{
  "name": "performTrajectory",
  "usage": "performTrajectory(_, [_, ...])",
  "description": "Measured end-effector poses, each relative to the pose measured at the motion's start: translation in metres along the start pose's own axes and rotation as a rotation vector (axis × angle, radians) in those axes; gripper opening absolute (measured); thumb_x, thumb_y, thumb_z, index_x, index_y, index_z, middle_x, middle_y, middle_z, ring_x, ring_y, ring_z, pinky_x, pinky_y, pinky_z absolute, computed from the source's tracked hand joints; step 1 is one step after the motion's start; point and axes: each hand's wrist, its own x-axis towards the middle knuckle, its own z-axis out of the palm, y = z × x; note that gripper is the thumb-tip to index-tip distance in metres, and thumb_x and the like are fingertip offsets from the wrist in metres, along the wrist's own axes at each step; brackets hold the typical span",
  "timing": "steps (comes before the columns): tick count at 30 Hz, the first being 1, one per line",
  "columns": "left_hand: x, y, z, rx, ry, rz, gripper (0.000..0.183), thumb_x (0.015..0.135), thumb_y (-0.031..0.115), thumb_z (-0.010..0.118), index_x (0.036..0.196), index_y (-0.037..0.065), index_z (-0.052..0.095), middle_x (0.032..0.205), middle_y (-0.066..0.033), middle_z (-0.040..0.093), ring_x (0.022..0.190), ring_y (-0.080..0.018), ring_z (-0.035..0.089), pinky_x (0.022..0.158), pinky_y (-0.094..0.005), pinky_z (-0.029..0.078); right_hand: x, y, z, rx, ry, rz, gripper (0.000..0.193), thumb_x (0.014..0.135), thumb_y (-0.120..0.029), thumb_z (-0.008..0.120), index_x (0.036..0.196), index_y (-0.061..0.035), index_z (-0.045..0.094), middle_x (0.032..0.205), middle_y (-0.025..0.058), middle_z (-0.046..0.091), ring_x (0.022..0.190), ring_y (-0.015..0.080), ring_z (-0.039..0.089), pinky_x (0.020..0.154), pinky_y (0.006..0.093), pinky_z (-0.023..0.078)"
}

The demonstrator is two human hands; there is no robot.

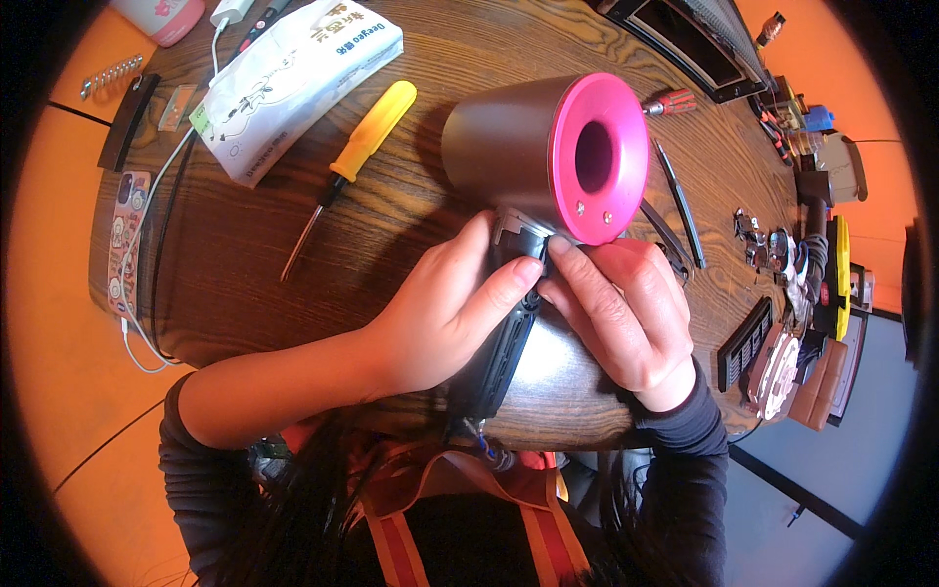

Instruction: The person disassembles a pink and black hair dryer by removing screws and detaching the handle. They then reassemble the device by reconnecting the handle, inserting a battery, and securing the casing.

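Note:
A hair dryer with a grey barrel and a pink ring [631,147] at one end lies tilted over the table in front of me. Its handle [501,357] is opened up, showing a black inner part that runs down toward the table's near edge, with wires at its lower end. My left hand [445,293] grips the handle's top from the left, thumb pressed on it. From the other side, my right hand [626,303] holds the same joint just under the barrel, its fingertips at the seam. Whether a small part sits between those fingertips is hidden.
A yellow-handled screwdriver [377,127] and a tissue pack [293,93] lie to the left, beside a phone [127,235] on a cable. Beyond the dryer are a red-handled screwdriver [670,102] and a black pen-like tool [682,201]. Clutter, including a pink round item [775,372], lines the right edge.

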Motion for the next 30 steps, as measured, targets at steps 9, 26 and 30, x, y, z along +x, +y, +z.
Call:
performTrajectory(9, [-0.001,0.0,-0.001,-0.02,-0.019,-0.067,0.026,0.091,0.019,0.048,0.105,-0.002,0.045,0.085,-0.015,0.059,0.077,-0.0222,0.059,0.069,-0.0321,0.045,-0.002,-0.001,-0.001,-0.012,-0.023,-0.004,0.035,0.062,0.0,0.07,0.095,0.0073,0.061,0.082,0.0111,0.057,0.066,0.0204,0.056,0.056,0.0287,0.049])
performTrajectory(26, [-0.003,0.005,-0.004,-0.13,-0.103,-0.303,0.038,0.094,0.021,0.039,0.125,0.003,0.031,0.092,-0.0112,0.055,0.075,-0.0171,0.058,0.065,-0.0324,0.052,-0.003,0.009,-0.001,0.209,-0.064,-0.044,0.037,0.058,0.002,0.061,0.094,0.0095,0.06,0.078,0.0118,0.055,0.066,0.02,0.056,0.056,0.0288,0.05])
performTrajectory(30, [-0.003,0.005,-0.004,-0.153,-0.097,-0.342,0.038,0.093,0.022,0.04,0.124,0.002,0.032,0.092,-0.0114,0.055,0.076,-0.0169,0.057,0.066,-0.0321,0.05,-0.008,0.007,0.001,0.209,0.035,-0.018,0.036,0.06,0.0,0.065,0.095,0.0085,0.06,0.078,0.0106,0.054,0.064,0.0197,0.055,0.054,0.0286,0.049])
